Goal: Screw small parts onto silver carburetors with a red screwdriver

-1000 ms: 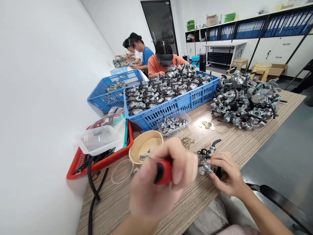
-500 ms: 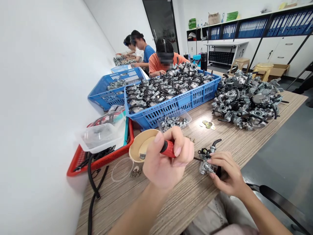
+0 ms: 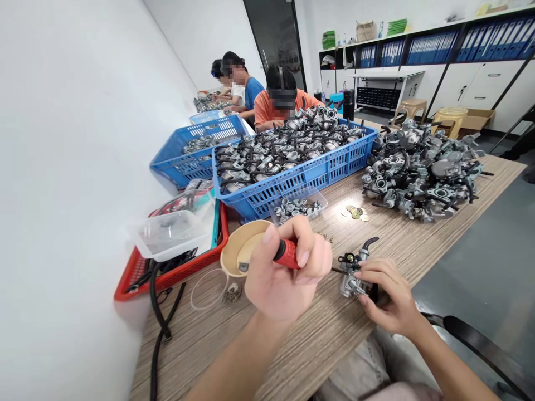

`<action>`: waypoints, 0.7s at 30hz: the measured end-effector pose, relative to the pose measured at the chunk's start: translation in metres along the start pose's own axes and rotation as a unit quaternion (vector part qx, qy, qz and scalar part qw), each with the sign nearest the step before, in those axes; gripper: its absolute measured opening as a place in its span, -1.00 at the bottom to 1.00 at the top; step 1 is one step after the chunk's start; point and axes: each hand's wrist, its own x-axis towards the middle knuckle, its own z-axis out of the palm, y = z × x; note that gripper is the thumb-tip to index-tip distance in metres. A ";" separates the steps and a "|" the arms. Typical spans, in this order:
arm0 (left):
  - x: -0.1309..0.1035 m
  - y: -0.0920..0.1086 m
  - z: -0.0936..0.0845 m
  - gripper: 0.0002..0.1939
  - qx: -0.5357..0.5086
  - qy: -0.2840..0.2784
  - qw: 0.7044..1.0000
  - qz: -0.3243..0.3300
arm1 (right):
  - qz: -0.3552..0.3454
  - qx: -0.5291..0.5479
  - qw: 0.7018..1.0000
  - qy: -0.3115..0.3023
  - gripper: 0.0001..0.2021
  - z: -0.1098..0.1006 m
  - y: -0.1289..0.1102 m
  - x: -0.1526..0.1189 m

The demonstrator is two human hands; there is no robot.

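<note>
My left hand (image 3: 288, 273) is closed round the red and black handle of a screwdriver (image 3: 288, 254), palm turned up toward me. The dark shaft comes out past the fingers and its end meets the side of a carburetor (image 3: 353, 281); the tip itself is hard to make out. That carburetor is grey metal with a short black hose, resting on the wooden table. From the right, my right hand (image 3: 388, 295) grips it between thumb and fingers. Just behind my left hand are a tan bowl (image 3: 229, 250) and a few small brass screws (image 3: 325, 238).
A blue crate (image 3: 292, 181) full of carburetors stands ahead, with a clear tray (image 3: 320, 203) of small metal parts before it. Brass discs (image 3: 355, 213) lie near a carburetor pile (image 3: 422, 167). A red basket (image 3: 171, 278) and black hoses (image 3: 155, 323) are left. Co-workers sit beyond.
Almost nothing differs. Both hands, the screwdriver and the carburetor stay in nearly the same place; a co-worker at the back has shifted slightly.
</note>
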 end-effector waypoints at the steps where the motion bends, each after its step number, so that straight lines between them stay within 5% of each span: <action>1: 0.000 -0.001 0.000 -0.45 -0.002 -0.002 1.000 0.000 | -0.001 0.000 1.000 0.000 -0.70 0.000 0.000 0.000; 11: -0.001 -0.007 0.011 -0.41 0.059 -0.018 0.998 0.005 | 0.002 0.002 1.000 -0.004 -0.70 0.000 0.000 0.000; 18: -0.007 -0.030 0.021 -0.79 0.180 -0.006 0.978 0.104 | -0.001 0.001 1.000 -0.001 -0.72 0.000 -0.002 0.002; 21: -0.010 -0.033 0.021 -0.76 0.190 0.012 0.974 0.121 | -0.005 -0.002 1.000 0.002 -0.70 0.000 -0.003 0.002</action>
